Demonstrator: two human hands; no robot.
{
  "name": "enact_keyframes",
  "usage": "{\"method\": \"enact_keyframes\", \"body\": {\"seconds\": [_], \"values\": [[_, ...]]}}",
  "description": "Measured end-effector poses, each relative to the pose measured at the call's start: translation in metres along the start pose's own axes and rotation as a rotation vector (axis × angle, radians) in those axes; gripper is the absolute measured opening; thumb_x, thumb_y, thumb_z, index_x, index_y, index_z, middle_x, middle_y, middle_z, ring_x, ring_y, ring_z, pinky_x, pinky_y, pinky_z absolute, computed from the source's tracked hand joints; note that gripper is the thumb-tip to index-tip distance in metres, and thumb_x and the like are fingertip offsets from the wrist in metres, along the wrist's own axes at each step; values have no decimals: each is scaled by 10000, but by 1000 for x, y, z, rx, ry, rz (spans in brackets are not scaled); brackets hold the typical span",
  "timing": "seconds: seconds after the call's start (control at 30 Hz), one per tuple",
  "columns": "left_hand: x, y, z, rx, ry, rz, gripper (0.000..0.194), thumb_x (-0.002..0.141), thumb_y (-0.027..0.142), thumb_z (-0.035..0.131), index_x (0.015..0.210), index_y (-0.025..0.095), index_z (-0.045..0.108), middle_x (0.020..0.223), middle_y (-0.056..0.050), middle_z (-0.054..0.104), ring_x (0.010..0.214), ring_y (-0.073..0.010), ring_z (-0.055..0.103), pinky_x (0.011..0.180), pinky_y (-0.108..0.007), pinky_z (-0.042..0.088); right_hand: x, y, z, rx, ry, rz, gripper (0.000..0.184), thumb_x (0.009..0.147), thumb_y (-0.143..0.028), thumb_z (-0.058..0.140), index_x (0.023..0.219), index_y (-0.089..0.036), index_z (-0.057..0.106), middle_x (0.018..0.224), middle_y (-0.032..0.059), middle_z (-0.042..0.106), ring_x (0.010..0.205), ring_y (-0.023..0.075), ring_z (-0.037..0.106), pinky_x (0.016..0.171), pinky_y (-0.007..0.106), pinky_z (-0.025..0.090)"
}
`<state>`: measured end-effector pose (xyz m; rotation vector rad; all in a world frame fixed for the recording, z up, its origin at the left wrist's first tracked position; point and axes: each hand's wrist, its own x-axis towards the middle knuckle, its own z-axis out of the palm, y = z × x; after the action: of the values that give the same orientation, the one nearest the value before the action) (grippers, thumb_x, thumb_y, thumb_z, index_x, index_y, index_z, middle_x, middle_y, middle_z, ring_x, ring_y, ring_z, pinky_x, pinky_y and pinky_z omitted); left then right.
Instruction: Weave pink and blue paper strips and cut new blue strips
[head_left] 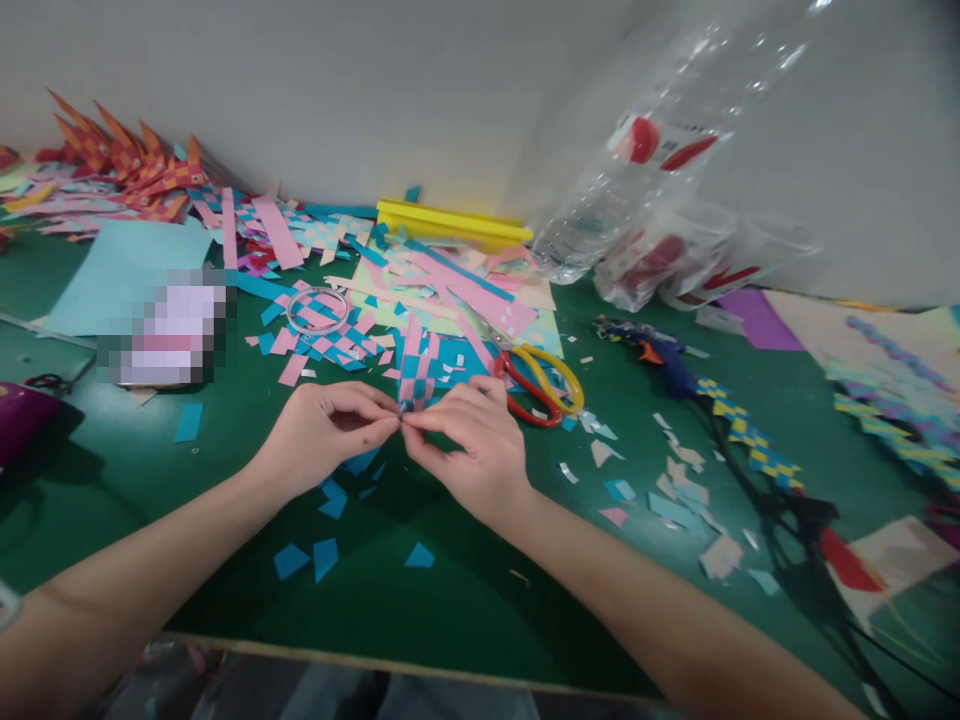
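Note:
My left hand (341, 425) and my right hand (476, 450) meet over the middle of the green table (247, 610), fingertips pinched close together. Between them is a piece of woven paper strips (417, 372) in pink and blue, its near end held in both pinches. The fingertips cover that end, so its exact shape cannot be made out. Just right of my right hand lie scissors (544, 385) with one red and one yellow handle. Behind my left hand, a clear ring (317, 311) rests on a pile of woven pink and blue paper (341, 345).
A phone (169, 335) and a light blue sheet (135, 265) lie at left, near orange woven paper figures (127, 150). A yellow tray (454, 225), plastic bottle (637, 140) and clear cups (675, 255) stand by the wall. Paper scraps (682, 485) and a blue glue gun (675, 370) lie right.

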<state>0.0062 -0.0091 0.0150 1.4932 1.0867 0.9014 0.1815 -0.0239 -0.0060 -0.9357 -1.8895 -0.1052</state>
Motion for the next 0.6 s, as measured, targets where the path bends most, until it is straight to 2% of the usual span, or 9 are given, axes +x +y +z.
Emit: {"method": "enact_keyframes", "body": {"seconds": [0.33,0.6], "values": [[-1,1,1,23,3,15,129,699,283,728,669,157,729,843,-65,711,762,-164,656,669,-244,530,-2,1,1,1,-28,45,140,781,-121,642,689,-222,612,596,-60,667,561,104,594,713,331,408],[-1,0,2,-7,6,17,111,711,267,729,675,162,730,820,-45,705,748,-146,646,644,-216,509,-1,0,2,-8,5,25,155,780,-92,626,688,-214,596,571,-60,647,548,100,568,694,323,402]]}}
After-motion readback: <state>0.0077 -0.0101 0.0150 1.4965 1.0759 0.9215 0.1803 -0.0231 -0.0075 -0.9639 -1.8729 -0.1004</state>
